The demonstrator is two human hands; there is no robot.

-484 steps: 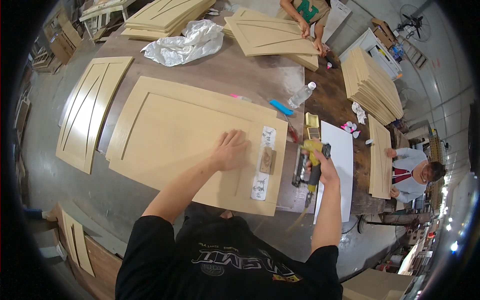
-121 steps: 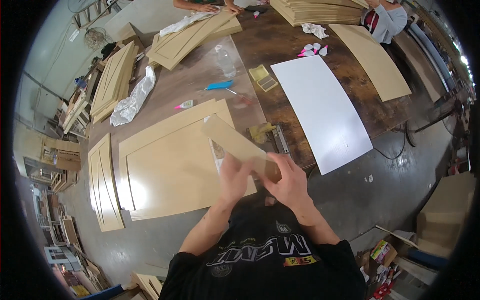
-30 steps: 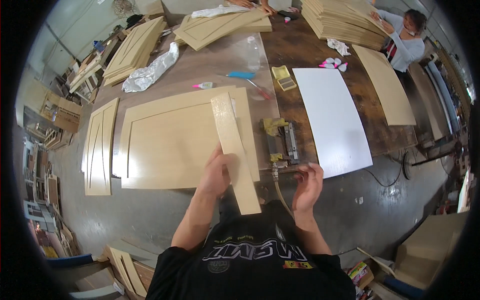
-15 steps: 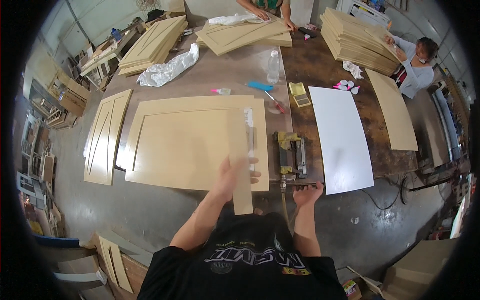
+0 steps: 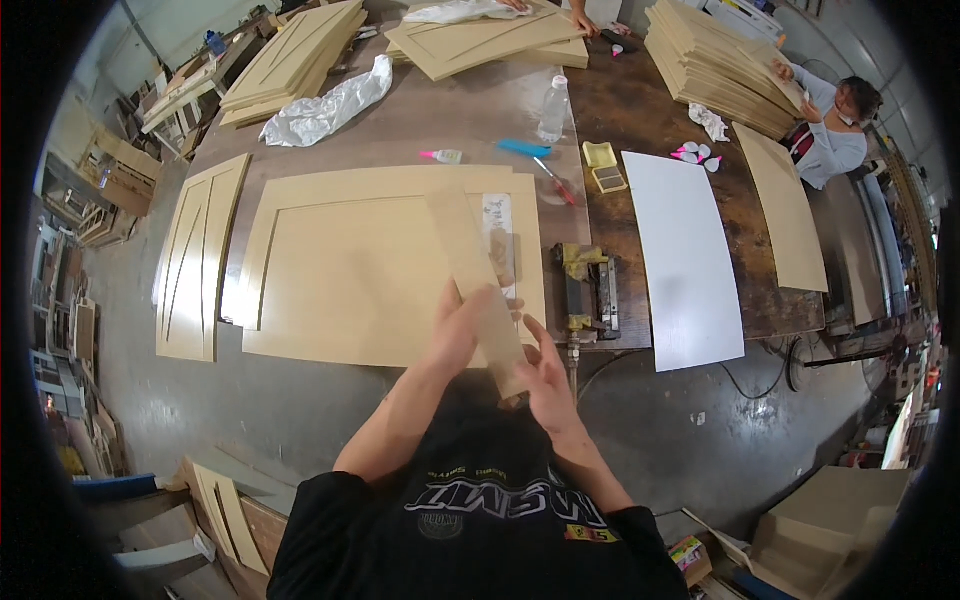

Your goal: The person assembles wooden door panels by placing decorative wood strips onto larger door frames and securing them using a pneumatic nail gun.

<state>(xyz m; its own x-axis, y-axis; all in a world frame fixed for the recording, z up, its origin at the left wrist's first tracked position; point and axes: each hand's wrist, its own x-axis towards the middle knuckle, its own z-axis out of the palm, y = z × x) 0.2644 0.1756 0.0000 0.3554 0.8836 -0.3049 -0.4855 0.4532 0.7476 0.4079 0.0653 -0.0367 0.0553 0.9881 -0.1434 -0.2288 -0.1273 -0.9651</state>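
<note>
A pale wooden strip [image 5: 483, 290], slightly smeared by motion, slants above the right part of a large framed panel [image 5: 350, 280]. My left hand [image 5: 462, 325] is closed around the strip near its middle. At the strip's near end, my right hand [image 5: 548, 380] grips its right edge, fingers partly blurred. Beneath the strip, a white paper label [image 5: 497, 215] shows on the panel's right side. To the right of the panel lies a yellow and black nail gun [image 5: 587, 290] with its hose hanging off the table edge.
A white panel [image 5: 685, 260] lies right of the nail gun. A narrow framed panel [image 5: 203, 260] sits at left. Beyond are a glue bottle [image 5: 441, 157], a clear bottle [image 5: 552, 110] and a small yellow box [image 5: 603, 167]. A co-worker [image 5: 835, 125] handles a board by the stacked panels [image 5: 700, 70].
My right hand has moved from the table edge by the nail gun to the strip's near end. The strip, in my left hand, has tilted, its far end swinging left.
</note>
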